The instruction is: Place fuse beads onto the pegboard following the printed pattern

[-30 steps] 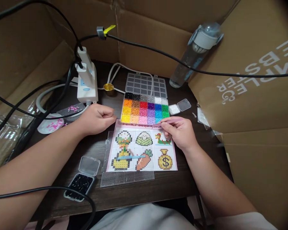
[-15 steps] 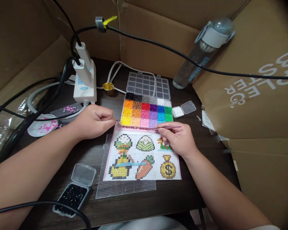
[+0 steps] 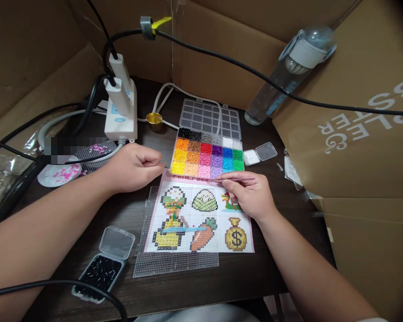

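My right hand [image 3: 251, 194] pinches pink tweezers [image 3: 233, 179], their tip lying at the near edge of the bead box [image 3: 208, 156], a tray of many coloured compartments with its clear lid [image 3: 210, 118] folded back. Under the hand lies a pattern sheet [image 3: 201, 214] with pixel pictures, resting on a clear pegboard [image 3: 174, 264]. Some beads sit on the left picture. My left hand [image 3: 134, 167] is curled in a loose fist on the table, just left of the bead box and at the sheet's top left corner; nothing shows in it.
A small open case of black beads [image 3: 99, 273] lies near left. A small case of white beads [image 3: 251, 156] sits right of the box. A power strip [image 3: 121, 112], cables, a gold cap [image 3: 153, 119], a white dish with pink beads [image 3: 58, 173] and a water bottle [image 3: 285, 71] stand behind. Cardboard walls surround the table.
The view has shifted slightly. My right hand has drawn the tweezers a little off the bead box toward the sheet's top edge. The left hand has stayed put.
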Action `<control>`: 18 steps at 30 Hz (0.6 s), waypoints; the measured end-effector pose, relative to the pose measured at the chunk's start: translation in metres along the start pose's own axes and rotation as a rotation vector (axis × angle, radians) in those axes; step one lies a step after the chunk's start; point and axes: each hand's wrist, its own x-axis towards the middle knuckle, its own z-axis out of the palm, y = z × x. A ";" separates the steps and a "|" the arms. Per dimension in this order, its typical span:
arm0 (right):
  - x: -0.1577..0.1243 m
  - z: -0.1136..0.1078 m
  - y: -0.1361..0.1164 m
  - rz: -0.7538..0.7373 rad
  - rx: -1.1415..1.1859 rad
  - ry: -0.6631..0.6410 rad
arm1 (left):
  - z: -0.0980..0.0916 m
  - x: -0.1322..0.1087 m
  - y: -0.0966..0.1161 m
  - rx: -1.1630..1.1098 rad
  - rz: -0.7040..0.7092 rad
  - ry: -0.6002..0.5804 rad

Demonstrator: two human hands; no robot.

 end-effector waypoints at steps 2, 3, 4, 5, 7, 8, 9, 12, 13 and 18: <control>0.000 0.001 0.000 0.004 -0.006 0.014 | 0.000 0.000 0.001 -0.006 0.000 -0.002; 0.000 0.001 0.000 0.005 -0.014 0.019 | 0.000 0.000 0.001 -0.008 -0.001 -0.005; 0.000 0.002 0.000 0.004 -0.024 0.024 | 0.000 0.000 0.001 -0.010 -0.003 -0.007; 0.000 0.002 -0.001 0.002 -0.035 0.028 | -0.001 0.000 0.001 -0.011 -0.004 -0.007; 0.000 0.002 -0.001 -0.008 -0.053 0.033 | -0.001 0.000 0.001 -0.011 -0.002 -0.005; -0.001 0.003 -0.001 -0.015 -0.061 0.035 | 0.000 0.000 0.001 -0.008 0.002 -0.004; -0.001 0.003 -0.001 -0.021 -0.065 0.035 | 0.000 0.000 0.001 -0.005 0.005 -0.004; -0.001 0.003 0.000 -0.021 -0.058 0.026 | 0.000 0.000 0.001 0.000 0.003 -0.010; -0.001 0.003 0.000 -0.014 -0.049 0.023 | 0.000 0.000 0.001 0.000 0.000 -0.011; -0.001 0.000 -0.001 -0.008 0.003 0.037 | 0.001 0.000 0.001 -0.013 -0.005 -0.006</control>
